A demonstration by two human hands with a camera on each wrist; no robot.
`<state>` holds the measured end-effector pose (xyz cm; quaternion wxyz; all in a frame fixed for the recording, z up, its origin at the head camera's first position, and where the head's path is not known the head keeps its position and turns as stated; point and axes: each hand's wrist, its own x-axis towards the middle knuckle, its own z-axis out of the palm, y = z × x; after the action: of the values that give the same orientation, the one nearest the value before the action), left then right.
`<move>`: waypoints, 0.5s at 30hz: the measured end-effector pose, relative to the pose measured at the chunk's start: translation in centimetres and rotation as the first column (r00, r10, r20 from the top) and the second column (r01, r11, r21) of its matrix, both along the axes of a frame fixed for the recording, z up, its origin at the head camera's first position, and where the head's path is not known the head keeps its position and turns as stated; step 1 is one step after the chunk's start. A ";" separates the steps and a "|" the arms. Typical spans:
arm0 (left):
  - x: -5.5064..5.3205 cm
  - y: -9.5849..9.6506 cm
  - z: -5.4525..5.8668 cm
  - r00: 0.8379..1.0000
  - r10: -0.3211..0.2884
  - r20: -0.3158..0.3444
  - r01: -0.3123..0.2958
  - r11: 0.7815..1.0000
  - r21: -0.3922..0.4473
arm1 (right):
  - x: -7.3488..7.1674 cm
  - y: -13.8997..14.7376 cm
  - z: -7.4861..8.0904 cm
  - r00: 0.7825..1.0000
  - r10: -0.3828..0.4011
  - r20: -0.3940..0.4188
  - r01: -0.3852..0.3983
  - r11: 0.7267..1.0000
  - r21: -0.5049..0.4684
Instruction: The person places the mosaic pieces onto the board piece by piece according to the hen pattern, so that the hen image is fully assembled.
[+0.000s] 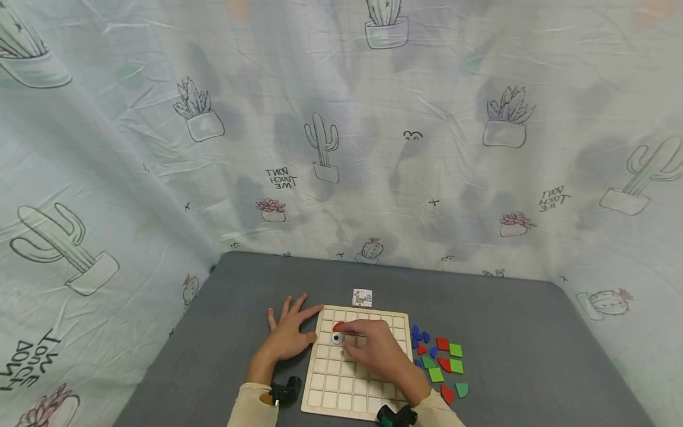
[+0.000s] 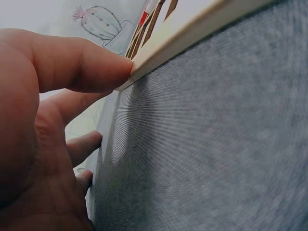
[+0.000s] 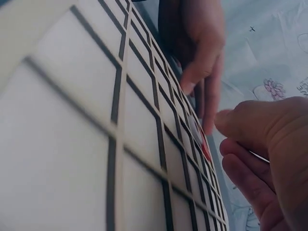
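Grey table (image 1: 512, 350) bears the left hand (image 1: 287, 338), fingers spread, thumb and index touching the left edge of the wooden grid board (image 1: 329, 382); if that brace slips, the board could slide. On it lie a black-dotted white disc (image 1: 337, 338) and, just beyond, a red piece (image 1: 337, 327). The right hand (image 1: 374, 349), thumb and index parted, gripping nothing, might tip either with a careless fingertip. Rightmost, loose coloured tiles (image 1: 436, 375) could scatter if the wrist brushes them.
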<state>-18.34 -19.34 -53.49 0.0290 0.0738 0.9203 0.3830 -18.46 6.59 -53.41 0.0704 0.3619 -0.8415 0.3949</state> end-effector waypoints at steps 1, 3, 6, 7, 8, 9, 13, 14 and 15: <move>0.0 0.0 0.0 1.000 0.001 0.001 -0.001 1.000 -0.001 | 0.1 0.5 0.0 1.000 -0.005 0.009 0.005 1.000 -0.006; 0.0 0.1 0.0 1.000 0.003 0.001 -0.003 1.000 -0.003 | 0.5 1.6 0.0 0.999 -0.022 0.025 0.022 1.000 -0.017; 0.0 0.1 0.0 1.000 0.002 0.002 -0.002 1.000 0.004 | 1.2 3.7 0.2 0.998 -0.048 0.047 0.049 0.998 -0.033; 0.0 0.0 0.0 1.000 0.001 0.003 -0.001 1.000 0.006 | 1.4 4.4 0.3 0.997 -0.061 0.049 0.062 0.997 -0.034; 0.1 0.0 0.1 1.000 0.000 0.002 0.000 1.000 0.007 | 1.7 5.2 0.3 0.996 -0.073 0.049 0.075 0.996 -0.037; 0.1 0.0 0.1 1.000 -0.001 0.003 0.001 1.000 0.009 | 2.0 6.0 0.4 0.995 -0.085 0.049 0.087 0.995 -0.039; 0.1 0.0 0.1 1.000 -0.007 0.004 0.007 1.000 0.018 | 3.2 9.4 0.4 0.989 -0.147 0.027 0.148 0.988 -0.038; 0.1 0.0 0.1 1.000 -0.009 0.004 0.009 1.000 0.020 | 3.5 10.3 0.4 0.986 -0.164 0.030 0.165 0.985 -0.043; 0.1 0.0 0.1 1.000 -0.010 0.005 0.010 1.000 0.021 | 3.9 11.1 0.4 0.982 -0.188 0.030 0.189 0.981 -0.040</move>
<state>-18.27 -19.39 -53.40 0.0325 0.0779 0.9158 0.3926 -14.61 17.68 -53.01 0.1041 0.2737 -0.8643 0.4091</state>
